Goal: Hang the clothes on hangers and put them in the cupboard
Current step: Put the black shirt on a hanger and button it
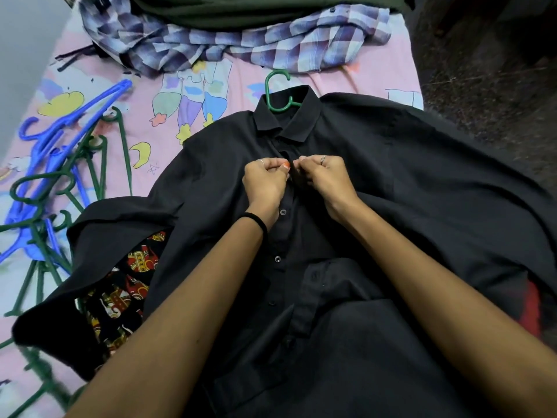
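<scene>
- A black shirt (376, 176) lies spread front-up across the bed, its collar at the far end and its hem toward me.
- A green hanger (278, 92) sits inside the shirt; only its hook shows, poking out of the collar onto the pink cartoon-print bedsheet (126, 95).
- My left hand (265, 182) has its fingers curled, pinching the left edge of the shirt's front placket just below the collar.
- My right hand (327, 179) pinches the right edge of the same placket, fingers curled tight; the two hands almost meet at the top of the button line.
- Further down the placket, toward me, several dark buttons (282, 212) show along the left edge, and the shirt front there lies open.
- A black band (256, 220) circles my left wrist, and each hand wears a ring.
- On the left side of the bed lies a tangled pile of blue hangers (69, 122) and dark green hangers (90, 170), well apart from the shirt's collar.
- Under the shirt's left sleeve a black fabric with a red and yellow print (120, 291) peeks out.
- At the far end of the bed a purple checked shirt (241, 40) lies crumpled, with a dark green garment (256, 10) beyond it.
</scene>
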`<act>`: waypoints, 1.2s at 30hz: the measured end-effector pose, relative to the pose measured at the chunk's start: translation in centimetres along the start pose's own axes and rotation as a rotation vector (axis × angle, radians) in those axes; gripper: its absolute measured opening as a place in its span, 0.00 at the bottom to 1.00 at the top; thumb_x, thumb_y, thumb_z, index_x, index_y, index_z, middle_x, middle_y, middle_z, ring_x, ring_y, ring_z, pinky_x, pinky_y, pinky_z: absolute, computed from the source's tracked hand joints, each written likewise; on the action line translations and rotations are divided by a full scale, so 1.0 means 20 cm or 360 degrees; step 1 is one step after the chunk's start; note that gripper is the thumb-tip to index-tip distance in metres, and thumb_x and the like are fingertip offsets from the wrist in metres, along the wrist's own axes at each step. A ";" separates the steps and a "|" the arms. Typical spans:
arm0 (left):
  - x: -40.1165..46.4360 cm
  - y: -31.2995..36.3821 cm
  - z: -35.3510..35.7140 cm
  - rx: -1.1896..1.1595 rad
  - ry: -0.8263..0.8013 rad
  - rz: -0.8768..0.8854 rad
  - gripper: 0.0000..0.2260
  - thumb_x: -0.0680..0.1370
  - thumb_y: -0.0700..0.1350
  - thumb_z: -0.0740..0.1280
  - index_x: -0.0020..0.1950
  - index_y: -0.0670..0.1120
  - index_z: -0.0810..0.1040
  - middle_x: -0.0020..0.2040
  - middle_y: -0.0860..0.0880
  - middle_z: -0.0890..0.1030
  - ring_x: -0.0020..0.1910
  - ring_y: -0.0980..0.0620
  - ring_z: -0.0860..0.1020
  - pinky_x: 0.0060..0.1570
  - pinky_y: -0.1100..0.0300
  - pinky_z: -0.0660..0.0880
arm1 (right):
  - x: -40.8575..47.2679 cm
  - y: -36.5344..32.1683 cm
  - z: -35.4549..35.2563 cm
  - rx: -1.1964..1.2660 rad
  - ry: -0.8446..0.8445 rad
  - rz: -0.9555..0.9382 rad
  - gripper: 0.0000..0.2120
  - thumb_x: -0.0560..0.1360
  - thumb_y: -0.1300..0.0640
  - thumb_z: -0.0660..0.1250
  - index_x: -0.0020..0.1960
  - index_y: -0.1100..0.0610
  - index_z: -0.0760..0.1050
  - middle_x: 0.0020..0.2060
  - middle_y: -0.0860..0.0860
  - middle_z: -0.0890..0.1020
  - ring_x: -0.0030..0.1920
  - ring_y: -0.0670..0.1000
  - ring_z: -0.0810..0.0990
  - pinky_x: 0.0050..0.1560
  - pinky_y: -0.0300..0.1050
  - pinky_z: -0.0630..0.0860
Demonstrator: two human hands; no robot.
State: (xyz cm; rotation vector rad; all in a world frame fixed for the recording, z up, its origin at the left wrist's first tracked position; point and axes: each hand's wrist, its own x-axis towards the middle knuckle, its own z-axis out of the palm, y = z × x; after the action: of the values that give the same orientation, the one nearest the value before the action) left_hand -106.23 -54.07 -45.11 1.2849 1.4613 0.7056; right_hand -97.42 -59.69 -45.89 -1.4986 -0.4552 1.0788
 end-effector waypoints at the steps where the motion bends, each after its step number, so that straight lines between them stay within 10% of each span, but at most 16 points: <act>1: 0.00 0.00 0.00 0.0029 0.0012 0.0029 0.05 0.76 0.37 0.69 0.43 0.45 0.82 0.39 0.48 0.83 0.38 0.56 0.80 0.47 0.63 0.78 | 0.00 0.00 0.00 -0.0026 -0.0007 -0.0002 0.08 0.77 0.61 0.65 0.46 0.64 0.81 0.38 0.58 0.84 0.39 0.49 0.80 0.43 0.42 0.77; 11: -0.02 0.05 -0.02 0.0165 -0.0042 0.0052 0.05 0.75 0.38 0.69 0.42 0.47 0.82 0.43 0.47 0.84 0.45 0.52 0.82 0.55 0.56 0.79 | 0.03 0.02 -0.01 -0.0223 -0.0003 -0.0097 0.02 0.75 0.64 0.69 0.44 0.60 0.80 0.29 0.46 0.78 0.26 0.37 0.74 0.33 0.32 0.70; 20: -0.04 0.08 0.00 0.0245 0.0026 0.0058 0.03 0.74 0.44 0.72 0.42 0.45 0.82 0.36 0.52 0.81 0.36 0.58 0.77 0.37 0.70 0.72 | 0.00 0.01 0.01 -0.0528 0.0110 -0.0368 0.04 0.76 0.60 0.68 0.44 0.60 0.78 0.32 0.46 0.78 0.29 0.38 0.72 0.34 0.27 0.70; 31: -0.03 0.10 0.05 -0.0610 -0.0130 -0.0382 0.08 0.78 0.36 0.66 0.40 0.43 0.75 0.36 0.50 0.77 0.34 0.59 0.75 0.37 0.69 0.75 | 0.02 -0.03 0.00 -0.0202 0.0145 -0.0325 0.02 0.73 0.63 0.68 0.42 0.59 0.78 0.34 0.51 0.80 0.35 0.45 0.76 0.40 0.37 0.76; 36: 0.00 0.06 0.02 -0.0992 -0.0305 -0.0576 0.04 0.78 0.31 0.63 0.45 0.38 0.75 0.41 0.44 0.78 0.40 0.52 0.77 0.54 0.58 0.75 | 0.01 -0.07 0.00 0.0253 -0.0061 -0.0006 0.07 0.75 0.67 0.64 0.40 0.60 0.77 0.32 0.51 0.78 0.31 0.44 0.74 0.33 0.33 0.72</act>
State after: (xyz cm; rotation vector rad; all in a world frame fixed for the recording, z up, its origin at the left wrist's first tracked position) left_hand -105.45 -53.83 -44.23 0.5728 1.1438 0.6951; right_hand -96.86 -59.23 -44.77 -1.3389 -0.3894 1.1161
